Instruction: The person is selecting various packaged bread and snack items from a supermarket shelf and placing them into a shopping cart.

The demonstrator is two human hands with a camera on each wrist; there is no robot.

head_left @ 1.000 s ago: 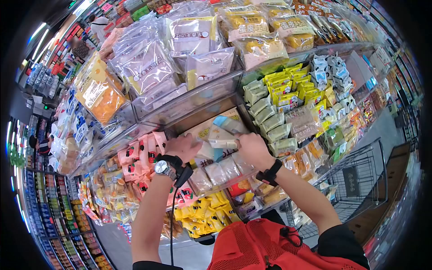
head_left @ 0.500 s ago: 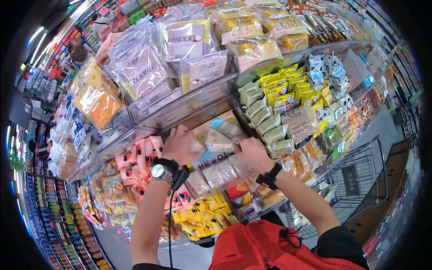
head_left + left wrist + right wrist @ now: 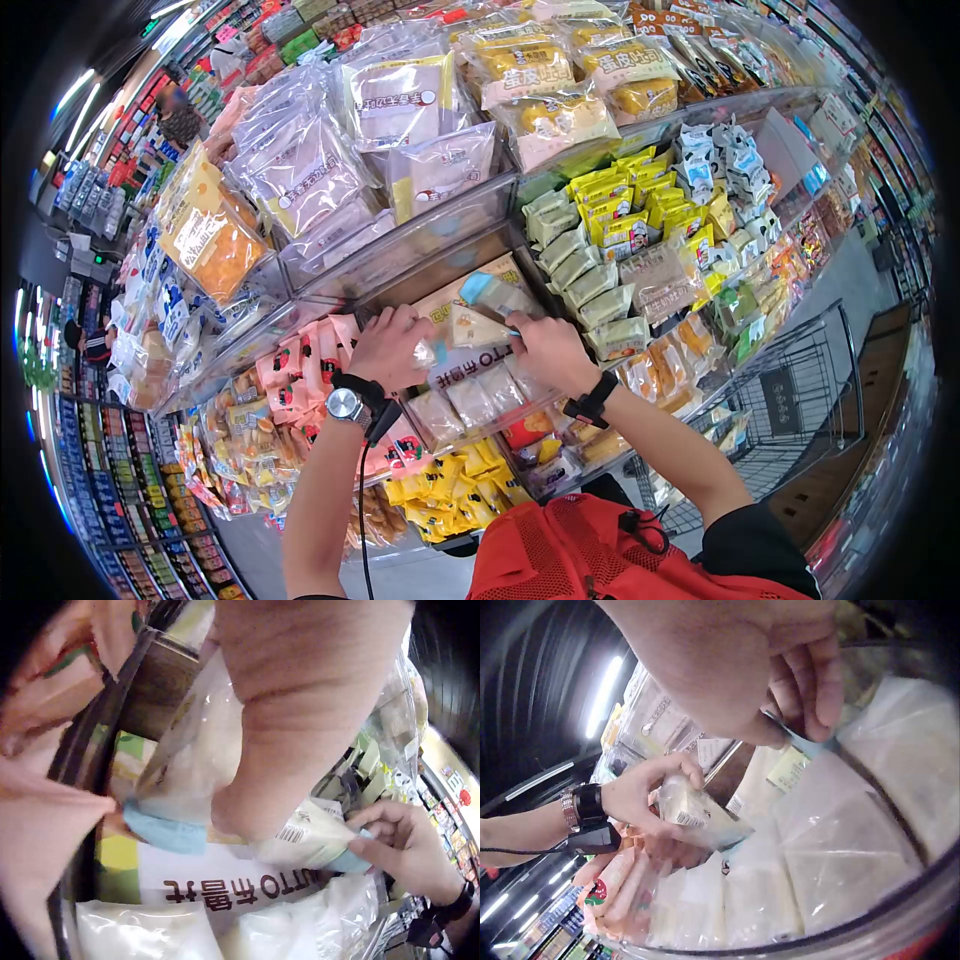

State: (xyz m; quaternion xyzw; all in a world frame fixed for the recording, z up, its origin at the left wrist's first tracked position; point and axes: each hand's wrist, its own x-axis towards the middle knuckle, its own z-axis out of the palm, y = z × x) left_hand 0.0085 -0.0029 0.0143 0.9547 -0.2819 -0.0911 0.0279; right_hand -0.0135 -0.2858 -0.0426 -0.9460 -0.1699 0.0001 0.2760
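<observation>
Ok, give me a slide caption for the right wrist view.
Right hand pinches a packet by its blue edge while the left hand grips another packet, with more wrapped packets close by.

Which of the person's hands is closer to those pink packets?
The left hand. It is just beside the pink packets; the right hand is farther off, on the other side, over by the green packets.

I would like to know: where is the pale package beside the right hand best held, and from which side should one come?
Probably pinch the pale package by its blue end, coming from the person's right. This end is a thin, flat flap sticking out from the fuller body, and it points toward the right hand, which pinches it there.
</observation>
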